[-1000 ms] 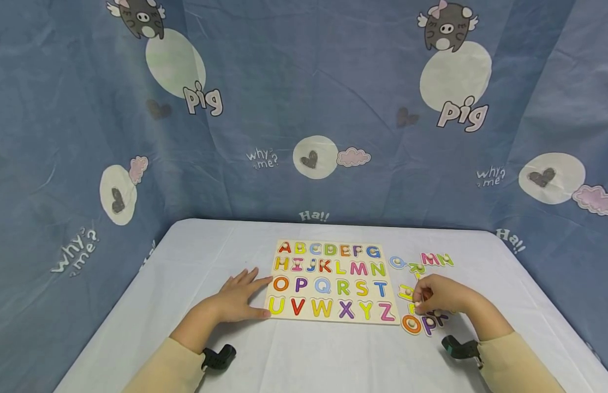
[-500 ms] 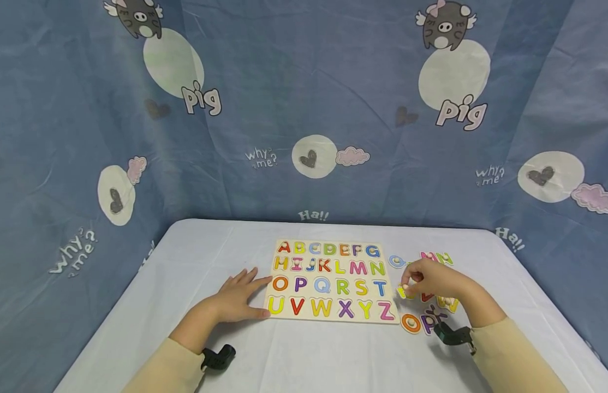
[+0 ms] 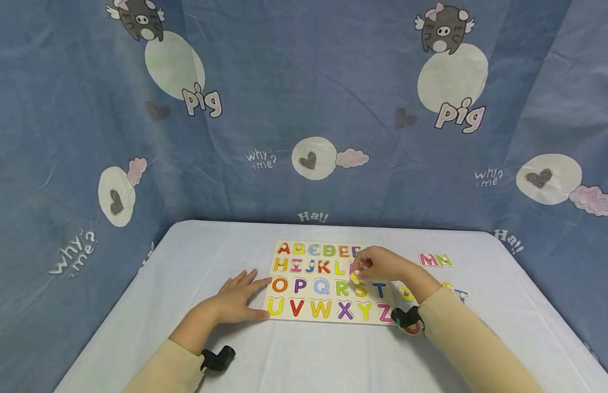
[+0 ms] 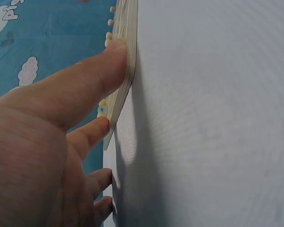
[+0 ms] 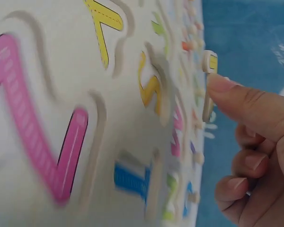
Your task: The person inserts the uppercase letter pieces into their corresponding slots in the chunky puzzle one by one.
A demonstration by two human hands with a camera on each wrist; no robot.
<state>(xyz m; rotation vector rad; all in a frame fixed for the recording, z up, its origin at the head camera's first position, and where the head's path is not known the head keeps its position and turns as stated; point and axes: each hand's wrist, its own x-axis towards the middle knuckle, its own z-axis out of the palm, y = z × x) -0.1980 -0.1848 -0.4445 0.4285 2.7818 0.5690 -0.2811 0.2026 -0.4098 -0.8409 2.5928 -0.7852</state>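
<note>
A wooden alphabet puzzle board (image 3: 311, 298) lies on the white table, with knobbed letters set in its top rows and bare recesses lower down. My left hand (image 3: 237, 299) rests at its left side, fingers spread, with thumb and index finger touching the edge, as the left wrist view also shows along the board's side (image 4: 131, 52). Over the right part of the board, my right hand (image 3: 385, 267) pinches a yellow letter piece (image 5: 211, 61) between thumb and fingers. The piece is tilted and seen edge-on in the right wrist view, above the board face; its letter cannot be made out.
Right of the board lie loose letters: a pink M (image 3: 428, 260), a green-yellow N (image 3: 445, 260), a yellow piece (image 3: 405, 293) and a blue T (image 3: 461, 295). An orange O (image 3: 412, 329) is partly hidden by the right wrist camera (image 3: 406, 316). A blue patterned cloth (image 3: 245, 191) hangs behind.
My right hand has moved left from among the loose letters to over the board, carrying the yellow letter piece. My left hand has stayed at the board's left edge.
</note>
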